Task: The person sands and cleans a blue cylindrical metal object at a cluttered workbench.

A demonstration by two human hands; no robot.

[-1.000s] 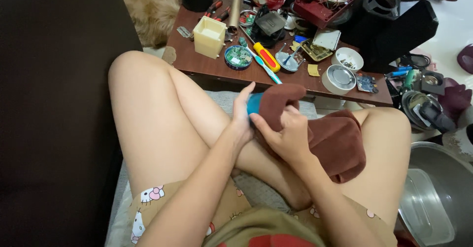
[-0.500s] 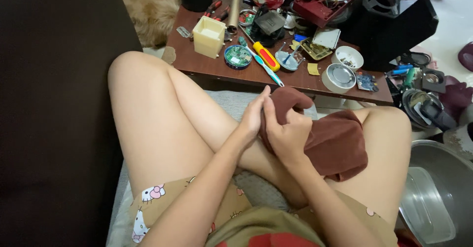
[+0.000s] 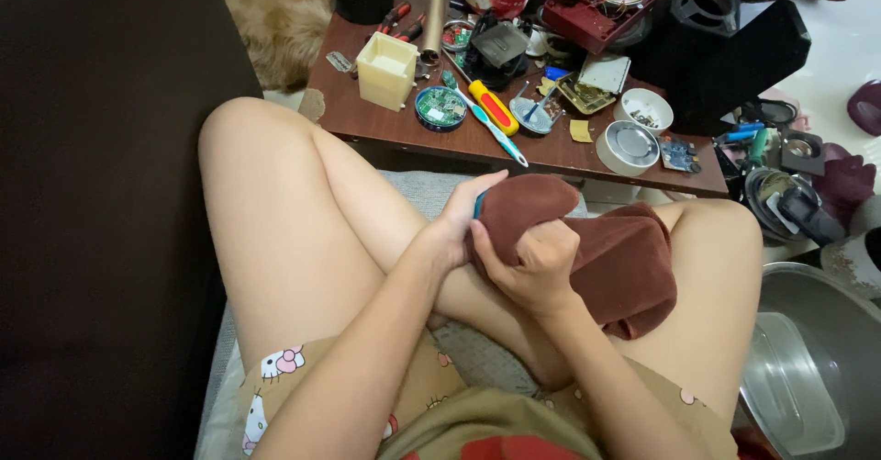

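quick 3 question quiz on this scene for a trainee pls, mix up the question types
1. True or false: the brown cloth is wrapped over a small blue object held between both hands.
2. Multiple choice: where does the loose end of the cloth rest? A) on the wooden table B) on the person's right thigh C) in the metal basin
3. Short answer: which tool with a red and yellow handle lies on the table?

Key
1. True: the left hand steadies the object and the right hand presses the cloth on it.
2. B
3. A screwdriver, beside a blue toothbrush.
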